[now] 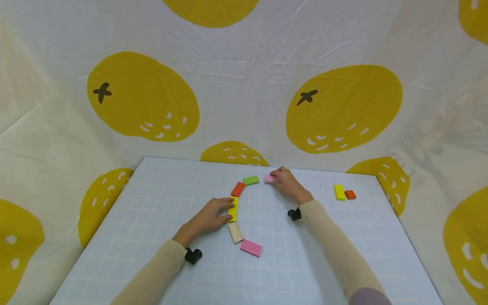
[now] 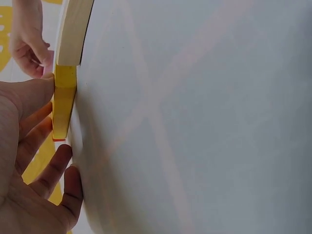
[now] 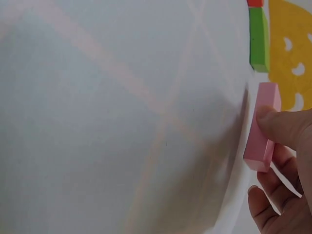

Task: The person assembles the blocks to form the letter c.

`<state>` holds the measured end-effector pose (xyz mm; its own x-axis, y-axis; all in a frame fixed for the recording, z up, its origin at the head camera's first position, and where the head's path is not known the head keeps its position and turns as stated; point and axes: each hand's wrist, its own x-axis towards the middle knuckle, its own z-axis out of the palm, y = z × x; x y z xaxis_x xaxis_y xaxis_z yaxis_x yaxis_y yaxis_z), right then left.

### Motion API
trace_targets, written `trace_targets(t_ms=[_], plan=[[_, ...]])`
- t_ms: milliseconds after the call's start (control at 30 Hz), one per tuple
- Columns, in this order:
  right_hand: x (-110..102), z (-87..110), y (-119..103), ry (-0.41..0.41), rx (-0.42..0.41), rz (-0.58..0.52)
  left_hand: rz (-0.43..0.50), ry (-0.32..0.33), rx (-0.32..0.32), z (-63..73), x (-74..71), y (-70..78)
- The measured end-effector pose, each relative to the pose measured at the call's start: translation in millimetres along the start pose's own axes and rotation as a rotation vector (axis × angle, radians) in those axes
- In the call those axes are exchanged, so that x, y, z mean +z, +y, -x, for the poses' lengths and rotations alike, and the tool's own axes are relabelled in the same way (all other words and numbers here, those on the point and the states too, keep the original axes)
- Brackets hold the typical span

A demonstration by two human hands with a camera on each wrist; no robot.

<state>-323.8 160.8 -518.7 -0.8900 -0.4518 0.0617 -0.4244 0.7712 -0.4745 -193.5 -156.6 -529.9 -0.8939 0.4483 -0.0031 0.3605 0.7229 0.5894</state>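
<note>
My left hand (image 1: pixel 211 213) rests on a yellow block (image 1: pixel 233 209) lying on the table, thumb near one end and fingers towards the other. In the left wrist view the thumb and fingertips touch the yellow block (image 2: pixel 64 100). At the table's far side my right hand (image 1: pixel 286 184) pinches a pink block (image 1: pixel 270 178). The right wrist view shows the thumb across this pink block (image 3: pixel 265 97), with fingers behind it. A green block (image 1: pixel 250 181) lies just left of it, apart. An orange-red block (image 1: pixel 238 189) sits between the green and yellow ones.
Nearer me, a plain wooden block (image 1: pixel 235 233) and another pink block (image 1: pixel 251 248) continue the curved row. Off to the right lie a second yellow block (image 1: pixel 339 192) and a small orange-red block (image 1: pixel 350 195). A fruit-patterned cloth (image 1: pixel 236 106) hangs behind the table (image 1: pixel 305 262).
</note>
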Motion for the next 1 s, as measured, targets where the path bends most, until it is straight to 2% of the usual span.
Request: trace_targets(t_ms=[567,733,1000], plan=[[14,-6.9,-13,-0.045,0.047,-0.032,0.010,0.007,0.012,1.1,1.7,0.4],[15,-8.0,-14,-0.039,0.033,-0.012,0.016,0.005,-0.003,2.8,1.6,0.8],[16,-9.9,-11,-0.038,0.026,-0.003,0.015,0.006,0.016,2.7,1.9,0.2]])
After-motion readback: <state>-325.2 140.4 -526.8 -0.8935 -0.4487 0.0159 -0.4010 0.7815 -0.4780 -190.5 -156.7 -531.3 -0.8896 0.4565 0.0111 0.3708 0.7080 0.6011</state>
